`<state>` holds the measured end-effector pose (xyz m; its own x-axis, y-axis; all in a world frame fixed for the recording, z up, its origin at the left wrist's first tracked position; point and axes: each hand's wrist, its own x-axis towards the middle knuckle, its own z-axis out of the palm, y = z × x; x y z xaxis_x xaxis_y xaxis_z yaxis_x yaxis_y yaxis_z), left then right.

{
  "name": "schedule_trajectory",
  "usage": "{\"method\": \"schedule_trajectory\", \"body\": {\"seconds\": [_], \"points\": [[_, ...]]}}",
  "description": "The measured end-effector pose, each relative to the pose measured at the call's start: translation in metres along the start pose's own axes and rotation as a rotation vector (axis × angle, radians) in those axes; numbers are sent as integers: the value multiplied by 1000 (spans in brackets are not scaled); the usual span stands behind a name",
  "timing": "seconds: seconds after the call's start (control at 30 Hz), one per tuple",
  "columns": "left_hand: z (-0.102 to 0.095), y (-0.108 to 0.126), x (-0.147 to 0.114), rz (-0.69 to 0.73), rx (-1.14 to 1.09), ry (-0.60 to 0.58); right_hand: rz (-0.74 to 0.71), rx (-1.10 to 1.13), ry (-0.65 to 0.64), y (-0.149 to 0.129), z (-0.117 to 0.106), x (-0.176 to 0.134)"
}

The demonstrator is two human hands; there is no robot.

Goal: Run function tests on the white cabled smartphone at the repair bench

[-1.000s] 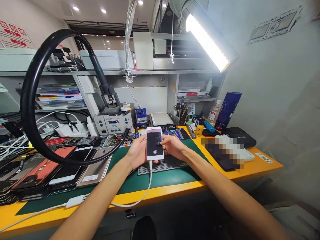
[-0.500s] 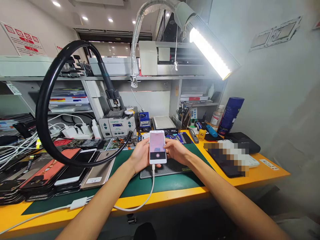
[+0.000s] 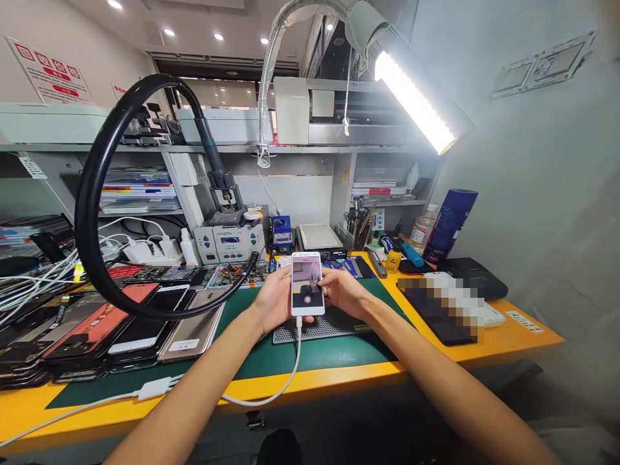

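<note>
A white smartphone (image 3: 307,284) is held upright over the bench, its screen lit with what looks like a camera view and a round button at the bottom. My left hand (image 3: 275,298) grips it from the left and below, fingertips showing under the lower edge. At the other side my right hand (image 3: 343,289) supports the phone, thumb by the right edge of the screen. A white charging cable (image 3: 296,358) is plugged into the phone's bottom end and loops down past the bench edge. Beneath lies a grey perforated mat (image 3: 334,325) on a green work mat (image 3: 329,355).
Rows of phones (image 3: 191,326) lie left, under a black hose (image 3: 90,213) curving from a grey soldering station (image 3: 230,242). A lit lamp (image 3: 416,100) hangs overhead. Right are a dark tablet (image 3: 436,316), a blue can (image 3: 450,223) and a yellow bottle (image 3: 392,261).
The phone's screen has gone from a pale pinkish picture to a darker, clearer one of a room. My view has shifted slightly; both hands keep their hold.
</note>
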<state>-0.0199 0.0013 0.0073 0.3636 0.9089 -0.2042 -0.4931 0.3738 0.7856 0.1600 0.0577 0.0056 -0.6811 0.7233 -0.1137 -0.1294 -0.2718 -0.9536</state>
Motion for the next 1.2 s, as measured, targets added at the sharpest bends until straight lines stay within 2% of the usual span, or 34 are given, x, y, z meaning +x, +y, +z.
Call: {"method": "schedule_trajectory", "body": {"seconds": [0.47, 0.67, 0.83, 1.2], "points": [[4, 2, -2, -12, -33, 9, 22, -3, 28, -3, 4, -2], [1, 3, -2, -26, -81, 49, 3, -3, -2, -3, 5, -4], [1, 3, -3, -41, -96, 75, -29, -23, -43, 2, 7, -3], [-1, 1, -1, -51, -150, 63, -42, -44, -4, 12, 6, 1]]}}
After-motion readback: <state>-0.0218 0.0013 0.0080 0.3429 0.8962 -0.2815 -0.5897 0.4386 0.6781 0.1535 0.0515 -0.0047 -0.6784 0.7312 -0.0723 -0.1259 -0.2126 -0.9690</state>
